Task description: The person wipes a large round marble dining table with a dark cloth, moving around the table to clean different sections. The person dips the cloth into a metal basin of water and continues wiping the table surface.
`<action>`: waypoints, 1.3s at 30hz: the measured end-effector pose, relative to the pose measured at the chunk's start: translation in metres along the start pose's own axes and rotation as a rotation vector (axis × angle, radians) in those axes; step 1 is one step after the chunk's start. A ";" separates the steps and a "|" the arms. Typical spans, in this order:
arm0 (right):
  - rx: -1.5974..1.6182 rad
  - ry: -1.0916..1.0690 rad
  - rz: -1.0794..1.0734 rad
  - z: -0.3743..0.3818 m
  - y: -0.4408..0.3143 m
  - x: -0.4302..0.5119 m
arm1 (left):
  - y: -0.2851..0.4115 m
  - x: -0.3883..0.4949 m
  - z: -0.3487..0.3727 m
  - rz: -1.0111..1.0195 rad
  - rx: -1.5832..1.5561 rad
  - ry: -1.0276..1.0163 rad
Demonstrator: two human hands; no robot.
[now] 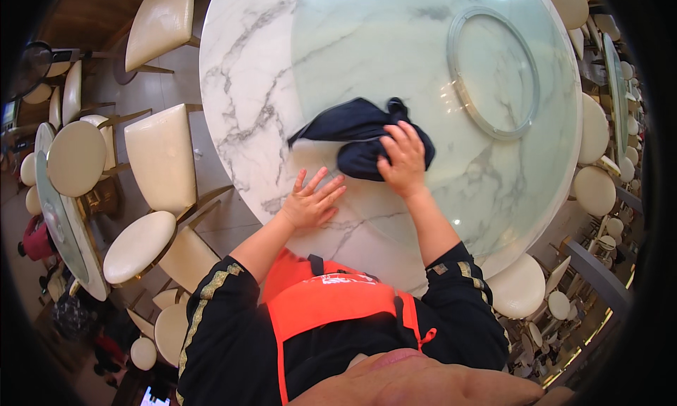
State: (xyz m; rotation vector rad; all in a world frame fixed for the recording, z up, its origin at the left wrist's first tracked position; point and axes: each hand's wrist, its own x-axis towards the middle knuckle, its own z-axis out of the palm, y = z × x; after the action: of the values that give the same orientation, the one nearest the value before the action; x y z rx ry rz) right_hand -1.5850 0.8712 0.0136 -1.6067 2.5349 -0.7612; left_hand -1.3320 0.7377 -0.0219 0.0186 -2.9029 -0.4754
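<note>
My right hand (404, 160) presses on a bunched dark navy cloth (362, 160), its fingers curled over the cloth's right part. A loose end of the cloth stretches left to a point. To the left, my left hand (312, 199) is spread over the white marble-patterned tabletop (248, 83) near its edge, with nothing in it. The cloth lies over the rim of a round glass turntable (370, 51) on the table. Through or on the glass, a clear ring (460, 83) shows at the upper right.
Cream padded chairs (161, 160) stand left of the table, and more round-backed chairs (594, 190) stand at the right. Another round table (63, 231) is at the far left, with a person in a red top (37, 241) beyond it. A grey rail (597, 273) crosses the lower right.
</note>
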 end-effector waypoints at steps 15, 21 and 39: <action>-0.617 0.482 0.926 -0.035 0.122 -0.259 | 0.000 0.007 0.000 0.159 0.043 -0.052; -0.366 0.291 0.634 0.011 -0.029 -0.120 | 0.002 0.001 0.003 0.039 -0.063 0.043; -0.644 0.799 1.437 -0.066 0.097 -0.449 | -0.012 0.125 0.019 -0.705 0.258 0.145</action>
State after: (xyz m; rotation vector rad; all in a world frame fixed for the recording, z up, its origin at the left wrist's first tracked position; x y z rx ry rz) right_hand -1.4788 1.3151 -0.0675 1.0077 3.5161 -0.3533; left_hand -1.4590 0.7270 -0.0189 1.0822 -2.7163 -0.1757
